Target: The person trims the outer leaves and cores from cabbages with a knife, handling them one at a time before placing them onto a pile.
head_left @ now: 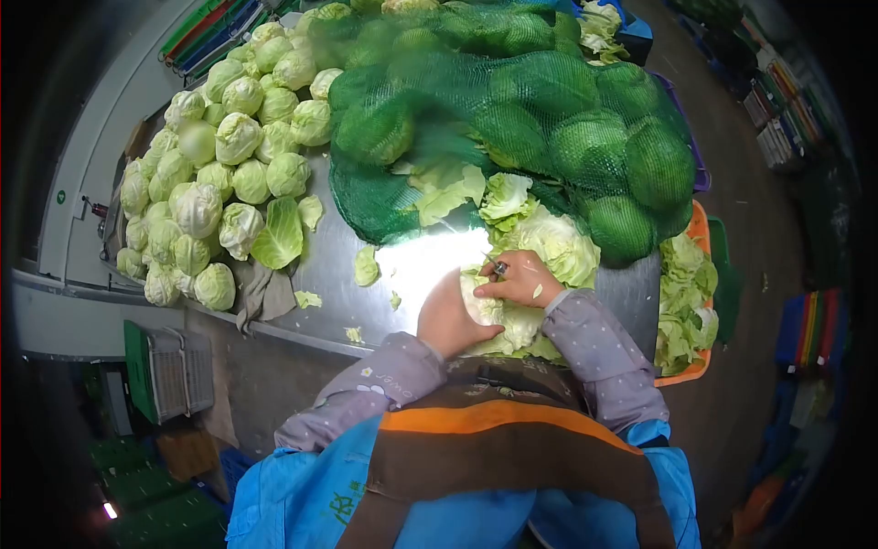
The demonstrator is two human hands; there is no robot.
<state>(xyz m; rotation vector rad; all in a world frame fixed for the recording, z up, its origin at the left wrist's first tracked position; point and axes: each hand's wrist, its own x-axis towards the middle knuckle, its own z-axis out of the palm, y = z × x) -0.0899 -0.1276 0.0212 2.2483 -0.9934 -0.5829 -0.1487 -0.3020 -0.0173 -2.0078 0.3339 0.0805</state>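
A pale cabbage [476, 302] is held near the front edge of the metal table. My left hand [448, 316] is closed around its near left side, thumb towards me. On the cabbage's right, my right hand [526, 278] grips a small knife [499, 268], of which only a short metallic part shows between the fingers. Trimmed cabbage leaves [553, 242] lie heaped just beyond and under my right hand. Green mesh sacks [585, 137] full of cabbages rest behind them.
Many peeled cabbages [238, 137] are piled on the table's left, with a grey cloth [265, 295] at the edge. An orange crate [700, 229] of leaves stands to the right. Leaf scraps [366, 265] dot the metal table [343, 265]. Grey crates [169, 371] stand on the floor at left.
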